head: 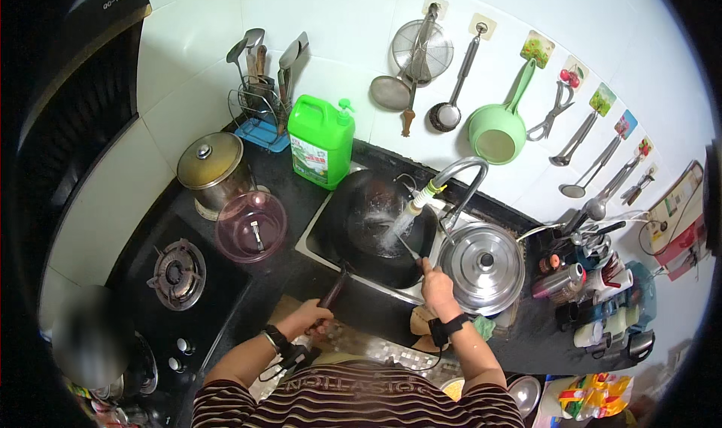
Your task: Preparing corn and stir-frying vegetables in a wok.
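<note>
My left hand [311,319] is closed around the dark handle [334,294] of a black wok [352,225]. The wok rests in a metal sink [307,242], tilted. Water [399,229] pours into it from a curved faucet [479,171] with a white and yellow nozzle [424,195]. In my right hand [437,288] is a thin metal utensil [410,250], its far end inside the wok by the stream; the splash hides its tip, so its exact kind is unclear. Beside that hand lies a domed steel lid [479,267] with a black knob.
Left of the sink stand a green detergent jug [318,146], a translucent pink bowl [237,239], a lidded pot [211,171] and a gas burner [177,273]. A green ladle [496,132] and a strainer [440,50] hang on the wall. Cups and a tumbler [558,281] crowd the right.
</note>
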Motion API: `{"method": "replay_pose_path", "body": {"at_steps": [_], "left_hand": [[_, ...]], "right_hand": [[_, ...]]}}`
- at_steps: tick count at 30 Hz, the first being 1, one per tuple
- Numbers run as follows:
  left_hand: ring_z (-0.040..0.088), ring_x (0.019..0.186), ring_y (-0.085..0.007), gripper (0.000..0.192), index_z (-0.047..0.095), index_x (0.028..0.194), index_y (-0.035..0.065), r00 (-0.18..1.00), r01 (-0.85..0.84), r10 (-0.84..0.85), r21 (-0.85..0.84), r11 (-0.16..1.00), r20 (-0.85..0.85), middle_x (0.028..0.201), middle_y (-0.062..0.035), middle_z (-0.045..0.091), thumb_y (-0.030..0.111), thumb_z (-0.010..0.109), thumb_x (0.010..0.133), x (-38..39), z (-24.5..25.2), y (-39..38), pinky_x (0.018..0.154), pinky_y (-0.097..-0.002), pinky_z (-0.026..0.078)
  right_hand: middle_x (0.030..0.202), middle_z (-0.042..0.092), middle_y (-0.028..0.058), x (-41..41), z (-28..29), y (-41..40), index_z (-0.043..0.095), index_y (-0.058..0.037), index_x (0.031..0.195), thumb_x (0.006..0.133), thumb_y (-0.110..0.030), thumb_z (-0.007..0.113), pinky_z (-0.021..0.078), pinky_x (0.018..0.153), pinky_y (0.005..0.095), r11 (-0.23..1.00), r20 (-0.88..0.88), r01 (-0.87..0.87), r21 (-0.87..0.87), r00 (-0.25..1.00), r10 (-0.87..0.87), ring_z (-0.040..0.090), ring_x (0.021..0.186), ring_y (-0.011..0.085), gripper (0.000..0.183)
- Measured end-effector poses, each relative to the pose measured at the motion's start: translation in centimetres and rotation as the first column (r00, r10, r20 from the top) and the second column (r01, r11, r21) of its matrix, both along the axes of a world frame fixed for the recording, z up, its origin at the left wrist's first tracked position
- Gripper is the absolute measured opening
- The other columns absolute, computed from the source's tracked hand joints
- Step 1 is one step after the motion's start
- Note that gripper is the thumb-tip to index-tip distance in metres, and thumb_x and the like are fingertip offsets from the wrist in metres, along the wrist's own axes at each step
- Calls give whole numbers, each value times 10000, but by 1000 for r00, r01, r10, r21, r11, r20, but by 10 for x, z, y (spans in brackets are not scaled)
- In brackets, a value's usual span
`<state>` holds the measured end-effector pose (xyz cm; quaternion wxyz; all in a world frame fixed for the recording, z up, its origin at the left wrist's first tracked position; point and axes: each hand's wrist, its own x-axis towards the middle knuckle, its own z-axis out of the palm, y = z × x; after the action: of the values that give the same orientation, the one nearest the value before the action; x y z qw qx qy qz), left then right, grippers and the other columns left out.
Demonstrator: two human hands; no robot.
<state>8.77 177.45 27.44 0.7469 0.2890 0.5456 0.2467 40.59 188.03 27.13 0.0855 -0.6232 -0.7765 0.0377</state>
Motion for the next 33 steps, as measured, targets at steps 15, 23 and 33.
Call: {"method": "replay_pose_path", "body": {"at_steps": [15,23,33], "left_hand": [[621,703,-385,344,486,928,-51,641,292,64,321,901,-765,751,-264,600,170,622,701,-11,22,-3,644,-430,485],[595,827,-425,370,478,953,-41,629,243,80,294,924,-774,819,-287,600,185,625,700,-2,13,-14,726,-451,464],[590,765,-431,356,454,898,-10,530,313,157,364,877,-834,762,-268,591,188,655,680,10,10,-28,677,-465,463]], "right_hand": [[988,641,162,68,-15,95,603,-104,1029,680,-403,682,485,773,421,911,-9,238,-337,967,-256,613,939,312,466],[1010,622,209,116,4,91,535,-58,1168,644,-376,733,473,799,417,907,-128,368,-206,909,-397,587,970,356,644],[610,477,-27,90,-37,21,568,-96,993,870,-151,567,243,347,196,583,-593,-109,-805,167,-788,337,400,56,134]]}}
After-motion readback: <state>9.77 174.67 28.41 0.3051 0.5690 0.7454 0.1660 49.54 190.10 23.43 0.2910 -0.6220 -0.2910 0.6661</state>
